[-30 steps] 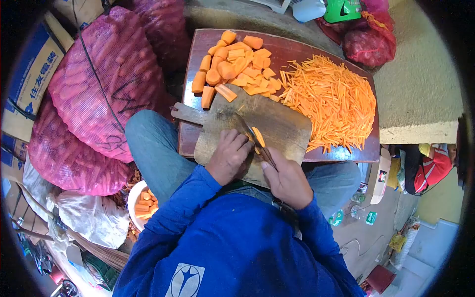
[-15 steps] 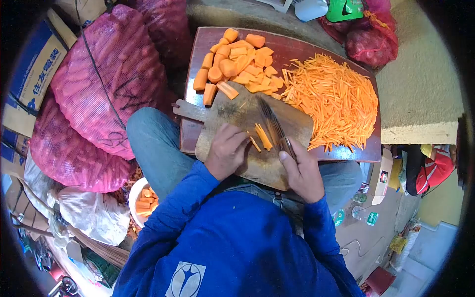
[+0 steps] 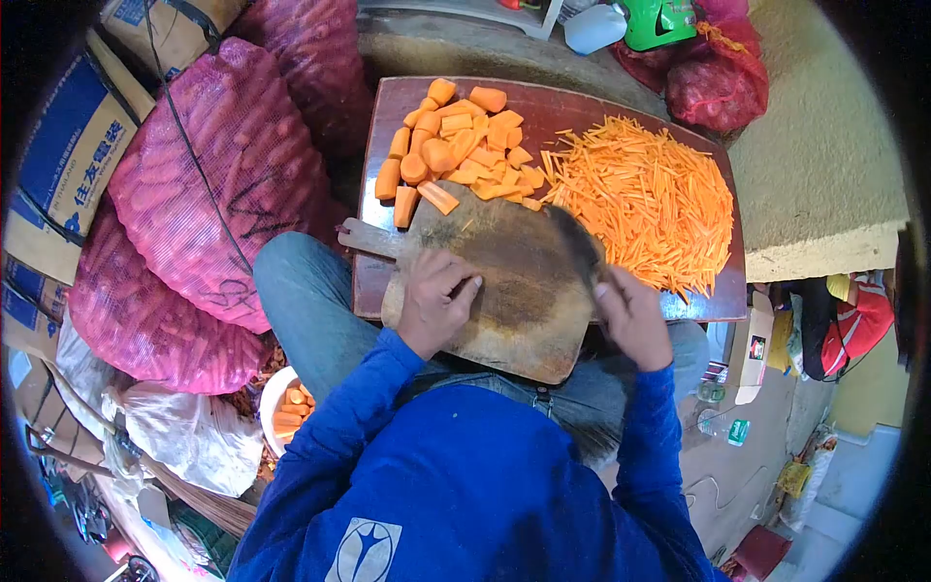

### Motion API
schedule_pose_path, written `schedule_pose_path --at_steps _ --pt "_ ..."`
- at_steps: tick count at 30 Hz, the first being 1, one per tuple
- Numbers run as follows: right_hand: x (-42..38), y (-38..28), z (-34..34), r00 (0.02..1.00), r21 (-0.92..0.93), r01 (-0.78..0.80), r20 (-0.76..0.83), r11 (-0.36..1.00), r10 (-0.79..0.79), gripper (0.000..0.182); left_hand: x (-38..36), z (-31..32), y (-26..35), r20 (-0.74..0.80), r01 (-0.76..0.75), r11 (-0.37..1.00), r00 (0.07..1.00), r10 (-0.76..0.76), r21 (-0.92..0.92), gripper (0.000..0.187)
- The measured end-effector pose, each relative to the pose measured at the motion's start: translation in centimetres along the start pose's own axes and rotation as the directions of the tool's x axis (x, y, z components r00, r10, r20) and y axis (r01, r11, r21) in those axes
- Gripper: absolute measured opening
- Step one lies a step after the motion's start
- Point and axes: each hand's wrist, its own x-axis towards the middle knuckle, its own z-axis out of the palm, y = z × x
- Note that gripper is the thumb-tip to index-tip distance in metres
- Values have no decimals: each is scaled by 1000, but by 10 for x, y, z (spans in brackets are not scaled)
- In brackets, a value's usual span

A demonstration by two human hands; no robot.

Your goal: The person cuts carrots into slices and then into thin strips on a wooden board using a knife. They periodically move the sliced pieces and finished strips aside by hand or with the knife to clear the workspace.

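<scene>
Orange is seen on the carrot chunks [image 3: 438,153] and carrot strips [image 3: 652,199]. Cutting board [image 3: 519,276]: brown, mottled with darker stains. Table [image 3: 582,94]: reddish-brown. Mesh sacks [image 3: 218,184]: pink, marked in black. Shirt [image 3: 465,475]: plain blue, white logo.

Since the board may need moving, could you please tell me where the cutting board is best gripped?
Probably by its handle, coming from the person's left: it is narrow, juts past the table's edge, and points away from the knife in the right hand.
</scene>
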Motion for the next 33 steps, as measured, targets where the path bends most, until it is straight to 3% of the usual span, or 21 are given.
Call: schedule_pose_path --at_steps 1,3,5,6,7,9,10,11,13,16,19,21,24,28,31,33 --pt "6 6 -8 996 11 -77 -37 997 77 32 2 0 2 -3 -8 1000 1000 8 3 12" --pt "12 23 -14 991 -69 8 -135 998 -18 29 6 -2 6 22 -69 996 997 68 56 12" --pt "13 24 -21 982 128 -55 -171 990 76 27 14 -2 1 48 -82 996 996 80 36 15" --pt "9 12 -26 972 166 -187 -108 968 206 28 20 -2 -1 76 -89 996 993 88 10 17" --pt "4 10 -22 972 174 -185 -113 967 206 28 29 -3 -2 80 -96 995 992 95 15 17" --pt "-8 3 -9 978 200 -146 -115 969 171 30 53 -5 -3 106 -105 992 990 98 64 20" --pt "-14 -3 2 983 245 -106 -122 964 139 31 69 -5 -4 85 -180 976 982 170 126 23" --pt "-17 -8 9 988 191 -125 -71 974 141 32 85 -3 -6 93 -188 974 980 177 128 23" --pt "-20 -6 21 998 57 63 -19 996 -62 31 118 2 -12 102 -253 933 967 234 258 24" --pt "-23 -16 21 998 123 -56 2 991 56 29 165 12 -26 241 -279 884 950 198 375 33" --pt "-27 -7 30 998 106 29 -63 994 -23 27 200 27 -46 282 -392 767 917 282 508 34" --pt "-28 -9 30 998 120 16 -64 993 -9 27 219 32 -55 337 -397 743 910 242 539 44" --pt "-27 -13 28 997 160 -2 -71 987 13 26 245 35 -59 557 -309 773 828 -67 554 56" --pt "-27 -11 24 994 188 -11 -105 982 31 26 249 33 -60 558 -285 791 825 -84 541 51" --pt "-27 -8 22 993 180 -85 -71 980 99 25 240 31 -60 577 -369 757 816 -14 539 47" --pt "-26 -8 22 994 171 -65 -75 983 79 25 227 31 -56 439 -438 733 874 210 521 46"
